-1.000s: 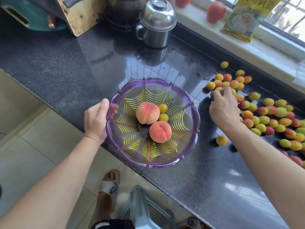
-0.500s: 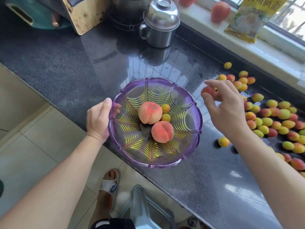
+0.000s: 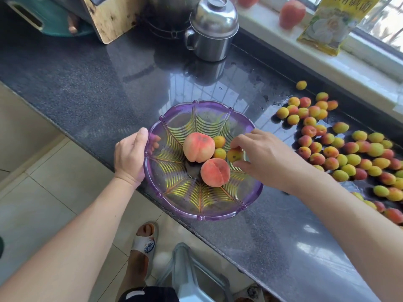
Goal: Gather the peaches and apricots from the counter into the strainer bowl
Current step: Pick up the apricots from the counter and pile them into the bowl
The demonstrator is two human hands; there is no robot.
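The left hand (image 3: pixel 130 158) grips the purple strainer bowl's (image 3: pixel 250 201) left rim; the right hand (image 3: pixel 263 158) pinches an apricot (image 3: pixel 233 155) inside it, right of two peaches (image 3: pixel 198 147).

the black speckled counter (image 3: pixel 91 68) carries a purple strainer bowl (image 3: pixel 202 214), loose apricots (image 3: pixel 349 153) and a steel pot (image 3: pixel 212 29).
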